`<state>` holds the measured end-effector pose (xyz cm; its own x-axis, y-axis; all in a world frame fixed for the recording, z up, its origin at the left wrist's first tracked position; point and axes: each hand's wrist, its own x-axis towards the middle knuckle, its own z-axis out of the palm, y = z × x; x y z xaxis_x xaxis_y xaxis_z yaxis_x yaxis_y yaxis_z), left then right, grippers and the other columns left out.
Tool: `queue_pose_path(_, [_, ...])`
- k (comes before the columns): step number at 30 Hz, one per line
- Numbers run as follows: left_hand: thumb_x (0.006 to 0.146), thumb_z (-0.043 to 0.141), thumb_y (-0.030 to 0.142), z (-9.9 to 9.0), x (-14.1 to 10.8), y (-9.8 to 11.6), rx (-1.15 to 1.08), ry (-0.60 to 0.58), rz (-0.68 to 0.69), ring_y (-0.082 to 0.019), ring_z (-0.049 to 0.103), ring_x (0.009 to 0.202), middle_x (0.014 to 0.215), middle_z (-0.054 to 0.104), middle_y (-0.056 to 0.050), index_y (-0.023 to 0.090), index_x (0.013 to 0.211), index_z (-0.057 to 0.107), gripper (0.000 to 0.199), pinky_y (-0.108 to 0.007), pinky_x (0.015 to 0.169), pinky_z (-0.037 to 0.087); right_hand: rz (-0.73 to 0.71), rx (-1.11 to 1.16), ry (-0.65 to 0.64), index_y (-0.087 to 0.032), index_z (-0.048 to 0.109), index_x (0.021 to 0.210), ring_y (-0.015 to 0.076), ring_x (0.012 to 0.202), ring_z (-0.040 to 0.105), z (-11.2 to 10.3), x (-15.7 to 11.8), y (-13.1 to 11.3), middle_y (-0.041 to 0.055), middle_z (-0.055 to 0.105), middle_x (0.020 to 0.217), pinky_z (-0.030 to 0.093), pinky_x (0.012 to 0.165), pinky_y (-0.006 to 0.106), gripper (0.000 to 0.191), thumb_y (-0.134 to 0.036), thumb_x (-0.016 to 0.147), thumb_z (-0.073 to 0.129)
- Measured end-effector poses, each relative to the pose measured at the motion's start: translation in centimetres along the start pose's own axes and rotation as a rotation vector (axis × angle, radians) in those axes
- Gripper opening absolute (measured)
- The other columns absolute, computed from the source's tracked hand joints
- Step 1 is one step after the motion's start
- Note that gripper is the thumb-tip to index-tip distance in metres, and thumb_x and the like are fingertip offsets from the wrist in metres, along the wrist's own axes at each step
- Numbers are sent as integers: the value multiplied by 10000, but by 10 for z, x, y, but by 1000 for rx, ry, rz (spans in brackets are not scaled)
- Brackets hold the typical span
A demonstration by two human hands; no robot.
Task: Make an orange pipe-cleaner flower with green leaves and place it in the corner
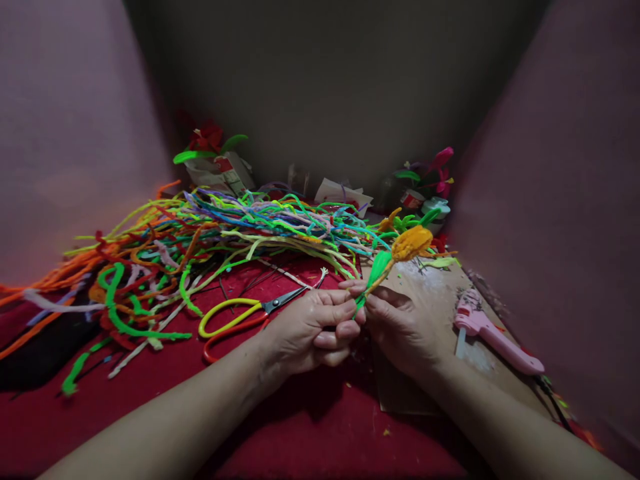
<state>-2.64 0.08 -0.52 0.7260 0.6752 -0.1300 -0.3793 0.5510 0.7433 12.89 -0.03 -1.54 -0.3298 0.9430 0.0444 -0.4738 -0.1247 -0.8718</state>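
Note:
Both hands meet at the middle of the view around a pipe-cleaner flower with an orange-yellow head (412, 244) and a green leaf (379, 268). My left hand (320, 327) pinches the lower end of the green leaf and stem. My right hand (400, 327) grips the stem from the other side, its fingers touching those of the left. The flower head tilts up to the right. Scissors (233, 320) with a yellow and a red handle lie just left of my left hand, blades partly behind it.
A large heap of coloured pipe cleaners (280, 220) stretches across the back and left of the red cloth (300, 427). At the right, a pink glue gun (505, 347) rests on a brown board (435, 300). Red flowers (207, 137) and pink flowers (443, 167) stand at the back.

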Motion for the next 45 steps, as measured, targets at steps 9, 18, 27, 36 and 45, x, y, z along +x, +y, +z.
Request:
queue_pose_path(9, [831,529,316,13,2,-5,864,406,359,-60,409,487,588,497,40,149,734,570,197,-185,482,318,-69,-75,146,-222,740,816,145,688,570,-1,0,5,6,670,748,449,688,278,107,-243,728,684])
queue_pose_path(18, [844,482,235,12,3,-8,913,462,441,-57,363,470,519,428,53,152,639,555,233,-180,469,278,-114,-173,118,-219,729,798,163,726,565,-2,-2,9,4,659,747,436,726,311,86,-237,764,651])
queue_pose_path(27, [859,510,291,6,2,-5,104,159,80,-4,138,320,447,361,93,141,727,537,201,-146,339,143,-126,-242,73,-197,659,631,139,605,488,-5,-2,9,-14,567,611,387,647,296,185,-261,796,604])
queue_pose_path(36, [885,434,348,5,2,0,421,175,61,-21,188,332,513,361,80,154,768,540,250,-168,350,218,-121,-150,99,-199,705,757,136,629,534,-3,0,8,-9,618,634,415,699,295,98,-212,780,611])
queue_pose_path(45, [937,249,250,2,1,-19,2032,492,472,-183,578,664,766,605,-77,129,905,574,348,-276,548,404,-94,-193,287,-177,714,781,138,606,531,-5,-2,16,2,641,649,398,607,278,126,-278,722,665])
